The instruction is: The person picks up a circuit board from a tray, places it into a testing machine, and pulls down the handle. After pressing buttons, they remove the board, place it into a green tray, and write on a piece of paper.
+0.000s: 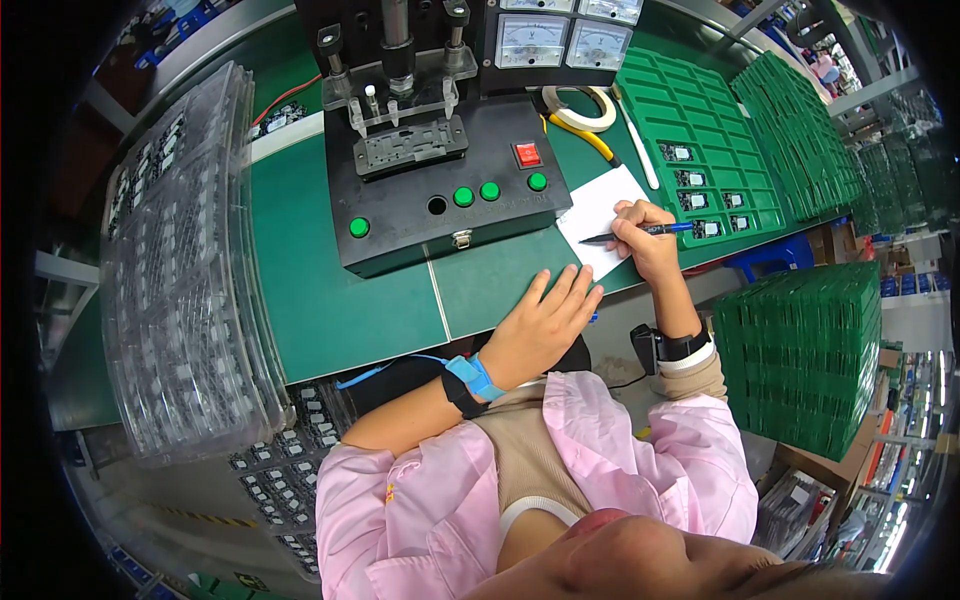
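Observation:
In my right hand is a dark marker pen with a blue end, gripped between the fingers. Its tip points left over a white sheet of paper on the green bench. My left hand lies flat with fingers outstretched, the fingertips by the paper's lower left edge. A blue wrist strap circles the left wrist. Just left of the paper stands a black test fixture with green buttons, a red switch and a press above a grey plate.
Stacked clear trays holding circuit boards fill the left side. At right, a green tray carries several small boards, beside more stacked green trays. Tape, yellow-handled pliers and a white brush lie behind the paper.

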Demonstrator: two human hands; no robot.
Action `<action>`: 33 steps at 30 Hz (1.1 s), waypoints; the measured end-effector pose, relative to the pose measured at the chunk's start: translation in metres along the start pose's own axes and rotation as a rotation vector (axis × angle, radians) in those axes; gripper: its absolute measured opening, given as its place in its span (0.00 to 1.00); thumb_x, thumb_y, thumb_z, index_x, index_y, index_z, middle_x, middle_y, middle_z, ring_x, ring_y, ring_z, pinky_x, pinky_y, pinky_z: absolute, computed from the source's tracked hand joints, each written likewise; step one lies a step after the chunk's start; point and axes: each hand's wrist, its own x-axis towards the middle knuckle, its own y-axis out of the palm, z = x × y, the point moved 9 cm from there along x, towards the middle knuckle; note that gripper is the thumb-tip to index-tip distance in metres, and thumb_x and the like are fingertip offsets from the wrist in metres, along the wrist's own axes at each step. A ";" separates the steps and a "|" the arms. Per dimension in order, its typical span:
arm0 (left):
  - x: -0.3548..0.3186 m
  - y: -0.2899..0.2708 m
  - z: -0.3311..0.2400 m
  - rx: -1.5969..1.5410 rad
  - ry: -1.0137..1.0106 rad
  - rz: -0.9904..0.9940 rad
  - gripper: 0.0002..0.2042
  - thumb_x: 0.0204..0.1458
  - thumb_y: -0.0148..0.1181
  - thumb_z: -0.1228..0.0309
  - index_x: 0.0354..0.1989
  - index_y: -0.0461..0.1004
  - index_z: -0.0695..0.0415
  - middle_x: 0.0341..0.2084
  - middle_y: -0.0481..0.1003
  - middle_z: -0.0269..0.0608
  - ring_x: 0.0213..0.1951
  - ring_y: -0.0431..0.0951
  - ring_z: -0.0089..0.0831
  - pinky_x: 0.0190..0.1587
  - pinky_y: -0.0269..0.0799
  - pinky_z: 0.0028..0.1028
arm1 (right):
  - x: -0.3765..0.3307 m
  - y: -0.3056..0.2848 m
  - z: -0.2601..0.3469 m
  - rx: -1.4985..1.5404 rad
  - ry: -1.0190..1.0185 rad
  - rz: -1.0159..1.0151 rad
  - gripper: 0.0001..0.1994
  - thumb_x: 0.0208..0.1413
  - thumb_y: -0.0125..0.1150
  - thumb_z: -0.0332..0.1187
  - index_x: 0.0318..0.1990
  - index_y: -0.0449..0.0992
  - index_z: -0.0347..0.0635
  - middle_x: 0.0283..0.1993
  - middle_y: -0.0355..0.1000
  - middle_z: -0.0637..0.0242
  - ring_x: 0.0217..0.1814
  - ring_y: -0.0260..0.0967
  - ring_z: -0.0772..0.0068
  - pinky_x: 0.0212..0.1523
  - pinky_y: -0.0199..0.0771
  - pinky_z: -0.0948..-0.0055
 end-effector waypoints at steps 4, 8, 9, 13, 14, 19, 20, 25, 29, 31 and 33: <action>0.002 0.000 -0.001 -0.016 0.014 -0.003 0.22 0.54 0.49 0.68 0.59 0.65 0.58 0.59 0.63 0.50 0.58 0.65 0.41 0.57 0.62 0.42 | -0.004 -0.011 -0.003 0.093 0.057 -0.076 0.11 0.47 0.59 0.23 0.18 0.65 0.43 0.12 0.65 0.70 0.15 0.64 0.80 0.59 0.59 0.68; 0.005 0.000 -0.004 -0.038 0.039 0.003 0.22 0.54 0.50 0.68 0.59 0.65 0.58 0.59 0.64 0.50 0.58 0.66 0.42 0.56 0.63 0.43 | -0.003 -0.013 -0.004 0.147 0.014 -0.049 0.10 0.49 0.59 0.22 0.19 0.67 0.38 0.18 0.67 0.66 0.15 0.63 0.80 0.15 0.58 0.82; 0.004 0.002 -0.002 -0.038 0.021 0.016 0.22 0.54 0.51 0.69 0.59 0.65 0.58 0.59 0.64 0.49 0.58 0.66 0.42 0.56 0.63 0.43 | -0.002 -0.012 -0.006 0.117 -0.008 -0.044 0.10 0.49 0.60 0.23 0.19 0.68 0.38 0.19 0.68 0.65 0.15 0.63 0.80 0.15 0.58 0.83; 0.005 0.004 -0.003 -0.032 0.016 0.037 0.23 0.52 0.54 0.70 0.59 0.65 0.56 0.59 0.64 0.48 0.58 0.66 0.42 0.55 0.63 0.44 | -0.003 -0.013 -0.013 0.126 0.093 -0.090 0.10 0.48 0.61 0.23 0.19 0.68 0.39 0.16 0.68 0.67 0.15 0.63 0.81 0.29 0.63 0.78; 0.006 0.006 -0.002 -0.019 -0.003 0.047 0.24 0.52 0.56 0.70 0.59 0.65 0.56 0.59 0.64 0.48 0.58 0.66 0.42 0.55 0.63 0.45 | -0.003 -0.012 -0.015 0.119 0.128 -0.078 0.10 0.47 0.62 0.23 0.18 0.68 0.40 0.14 0.66 0.69 0.15 0.65 0.79 0.45 0.69 0.72; 0.007 0.004 -0.005 -0.040 0.000 0.039 0.25 0.51 0.58 0.70 0.60 0.65 0.54 0.59 0.64 0.46 0.57 0.66 0.42 0.55 0.64 0.45 | -0.005 -0.010 -0.014 0.239 0.162 -0.048 0.11 0.48 0.62 0.22 0.18 0.67 0.38 0.17 0.66 0.66 0.16 0.65 0.79 0.24 0.68 0.80; 0.006 0.004 -0.005 -0.034 0.000 0.043 0.25 0.51 0.57 0.70 0.60 0.65 0.55 0.59 0.64 0.46 0.57 0.66 0.42 0.55 0.63 0.45 | -0.006 -0.009 -0.014 0.244 0.157 -0.054 0.12 0.48 0.61 0.22 0.18 0.66 0.38 0.18 0.66 0.65 0.16 0.65 0.79 0.20 0.64 0.80; 0.003 0.003 -0.003 -0.032 -0.009 0.065 0.25 0.52 0.57 0.70 0.60 0.65 0.54 0.60 0.63 0.46 0.58 0.65 0.43 0.56 0.62 0.46 | -0.006 -0.004 -0.016 0.286 0.159 -0.058 0.11 0.48 0.61 0.22 0.18 0.66 0.36 0.19 0.66 0.65 0.16 0.66 0.79 0.14 0.61 0.81; 0.006 0.008 -0.004 -0.023 0.000 0.108 0.23 0.55 0.53 0.69 0.61 0.64 0.55 0.61 0.63 0.48 0.59 0.65 0.43 0.57 0.61 0.46 | -0.006 -0.013 -0.022 0.294 0.146 -0.102 0.10 0.47 0.63 0.23 0.19 0.68 0.35 0.18 0.66 0.66 0.16 0.65 0.80 0.15 0.62 0.80; 0.007 0.010 -0.012 -0.037 0.052 0.143 0.23 0.56 0.51 0.69 0.61 0.63 0.56 0.61 0.62 0.48 0.59 0.65 0.42 0.57 0.61 0.46 | -0.003 -0.013 -0.018 0.261 0.103 -0.109 0.10 0.47 0.63 0.24 0.19 0.69 0.35 0.19 0.67 0.68 0.15 0.64 0.81 0.15 0.61 0.80; 0.010 0.009 -0.009 0.025 0.005 0.113 0.23 0.55 0.52 0.70 0.62 0.63 0.54 0.62 0.62 0.47 0.60 0.64 0.43 0.57 0.60 0.48 | -0.001 -0.013 -0.018 0.308 0.071 -0.105 0.15 0.44 0.65 0.26 0.15 0.63 0.39 0.16 0.62 0.72 0.17 0.65 0.83 0.16 0.62 0.80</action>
